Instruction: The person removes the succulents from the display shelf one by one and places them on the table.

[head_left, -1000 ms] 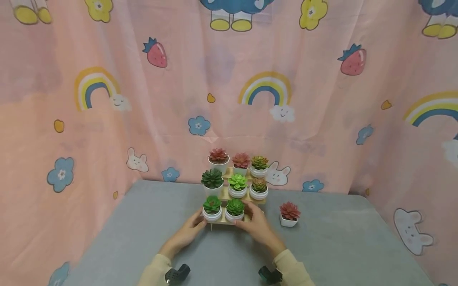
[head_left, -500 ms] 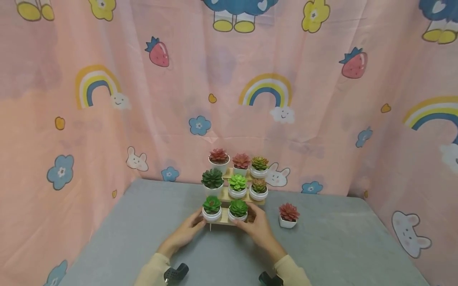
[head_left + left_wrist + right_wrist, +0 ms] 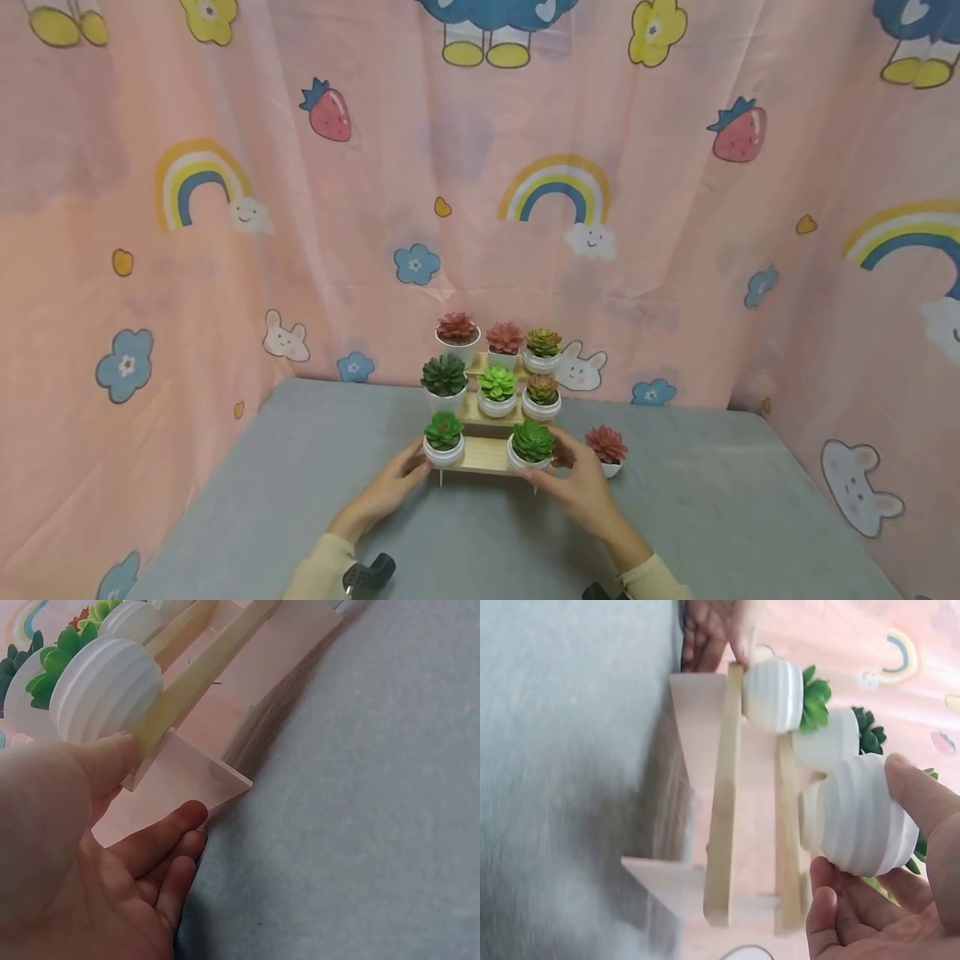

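Note:
A tiered stand with wooden boards [image 3: 486, 455] and pale side panels [image 3: 176, 776] bears several potted artificial succulents. My left hand [image 3: 382, 496] grips the left end of its lowest board, thumb on the board and other fingers below. Beside that thumb sits a ribbed white pot [image 3: 109, 690] with a green succulent. At the right end of the lowest board, my right hand [image 3: 588, 496] holds a green succulent [image 3: 533, 440] by its ribbed white pot [image 3: 866, 817], between thumb and fingers. In the right wrist view this pot looks raised off the board.
A red succulent [image 3: 606, 443] in a white pot stands on the grey table [image 3: 712, 500], right of the stand and partly behind my right hand. Red, dark green [image 3: 444, 376] and other succulents fill the upper boards. A patterned pink curtain [image 3: 480, 108] hangs behind.
My right hand has moved the green succulent rightward along the lowest board, from beside the left pot to the right end. My left hand has stayed at the stand's left end.

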`<action>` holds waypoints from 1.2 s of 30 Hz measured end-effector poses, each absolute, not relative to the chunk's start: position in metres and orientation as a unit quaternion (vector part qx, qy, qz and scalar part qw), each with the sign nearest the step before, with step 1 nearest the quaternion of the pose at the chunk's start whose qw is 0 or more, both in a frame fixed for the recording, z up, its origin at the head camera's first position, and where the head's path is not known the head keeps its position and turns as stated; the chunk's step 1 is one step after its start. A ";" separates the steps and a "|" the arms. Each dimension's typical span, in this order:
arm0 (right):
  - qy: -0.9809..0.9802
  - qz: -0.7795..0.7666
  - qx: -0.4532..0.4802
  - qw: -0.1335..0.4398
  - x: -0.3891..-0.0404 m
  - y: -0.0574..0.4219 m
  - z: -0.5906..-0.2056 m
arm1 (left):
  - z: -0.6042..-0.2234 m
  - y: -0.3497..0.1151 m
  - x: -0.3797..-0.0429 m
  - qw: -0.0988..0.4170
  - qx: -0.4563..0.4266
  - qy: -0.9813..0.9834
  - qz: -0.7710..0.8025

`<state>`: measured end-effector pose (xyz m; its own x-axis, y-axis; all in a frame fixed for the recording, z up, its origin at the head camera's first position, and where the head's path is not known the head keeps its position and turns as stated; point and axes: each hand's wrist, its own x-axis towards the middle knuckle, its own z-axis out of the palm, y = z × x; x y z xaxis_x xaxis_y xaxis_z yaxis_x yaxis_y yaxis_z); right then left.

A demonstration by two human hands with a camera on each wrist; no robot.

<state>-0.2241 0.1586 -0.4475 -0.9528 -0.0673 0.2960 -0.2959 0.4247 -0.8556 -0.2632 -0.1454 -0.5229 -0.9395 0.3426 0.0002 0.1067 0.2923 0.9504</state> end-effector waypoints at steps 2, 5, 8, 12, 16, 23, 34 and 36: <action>-0.842 0.517 0.105 0.112 -0.223 0.165 -0.446 | -0.522 -0.145 -0.263 0.104 0.141 0.795 0.581; -0.845 0.514 0.100 0.110 -0.220 0.174 -0.444 | -0.522 -0.145 -0.263 0.102 0.142 0.795 0.581; -0.845 0.514 0.100 0.112 -0.218 0.184 -0.440 | -0.522 -0.145 -0.264 0.101 0.144 0.798 0.577; -0.847 0.508 0.108 0.117 -0.219 0.198 -0.437 | -0.523 -0.145 -0.265 0.102 0.145 0.800 0.574; -0.853 0.496 0.111 0.122 -0.223 0.210 -0.436 | -0.522 -0.145 -0.267 0.101 0.140 0.799 0.576; -0.851 0.500 0.097 0.129 -0.228 0.233 -0.438 | -0.525 -0.143 -0.269 0.101 0.133 0.804 0.570; -0.860 0.475 0.071 0.170 -0.234 0.271 -0.452 | -0.523 -0.143 -0.265 0.101 0.122 0.812 0.562; -0.861 0.472 0.063 0.179 -0.235 0.274 -0.455 | -0.523 -0.144 -0.263 0.099 0.119 0.813 0.561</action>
